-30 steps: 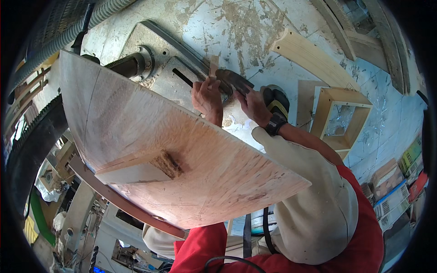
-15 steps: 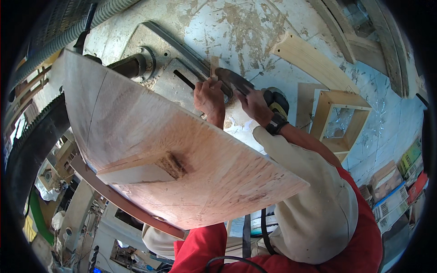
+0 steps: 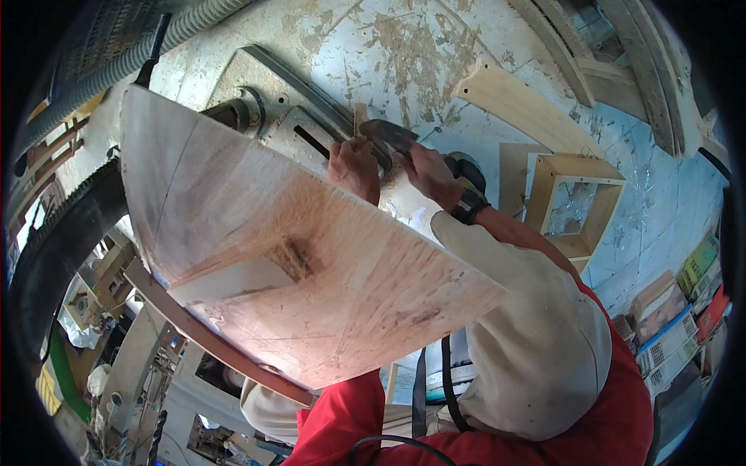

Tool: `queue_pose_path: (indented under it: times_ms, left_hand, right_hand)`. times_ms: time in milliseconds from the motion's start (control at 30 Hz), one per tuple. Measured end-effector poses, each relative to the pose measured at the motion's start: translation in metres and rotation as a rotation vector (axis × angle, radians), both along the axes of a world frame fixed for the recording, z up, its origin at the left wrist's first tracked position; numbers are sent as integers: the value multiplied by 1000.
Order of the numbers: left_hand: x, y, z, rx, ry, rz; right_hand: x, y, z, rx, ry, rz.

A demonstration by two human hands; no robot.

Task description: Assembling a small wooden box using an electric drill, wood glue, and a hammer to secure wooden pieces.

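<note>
A large plywood board (image 3: 295, 256) fills the middle of the view, tilted over a dusty machine desk (image 3: 404, 54). Beyond its far edge, the left hand (image 3: 355, 167) curls closed around a small wooden piece (image 3: 360, 118) (mostly hidden by fingers). The right hand (image 3: 426, 172), wearing a dark wristwatch (image 3: 469, 206), grips a dark tool (image 3: 388, 133) just beside it. An open wooden box frame (image 3: 579, 206) lies to the right.

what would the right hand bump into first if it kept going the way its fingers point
The right hand points up and left in the picture, its fingers at a dark wedge-shaped piece that it seems to touch already. Beyond that lies the metal machine plate. Depth is hard to judge in this view.
</note>
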State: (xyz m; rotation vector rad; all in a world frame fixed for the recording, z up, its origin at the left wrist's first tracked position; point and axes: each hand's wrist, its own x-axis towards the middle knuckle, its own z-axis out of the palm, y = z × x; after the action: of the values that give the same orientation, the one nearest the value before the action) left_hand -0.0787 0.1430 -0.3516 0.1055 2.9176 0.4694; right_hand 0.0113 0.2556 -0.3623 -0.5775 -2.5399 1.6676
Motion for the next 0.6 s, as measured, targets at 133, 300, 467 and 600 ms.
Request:
queue_pose_path:
  times_ms: [133, 300, 467, 600]
  left_hand:
    - [2, -17, -7, 35, 62, -68]
    - [50, -17, 28, 334, -225, 35]
    - [118, -17, 108, 264, -350, -145]
    - [178, -90, 171, 334, -304, -486]
  right_hand:
    - [-1, 39, 52, -49, -99, -84]
    - [51, 129, 71, 203, -211, -136]
    - [100, 173, 151, 317, -3, -335]
    - [117, 155, 228, 280, 57, -416]
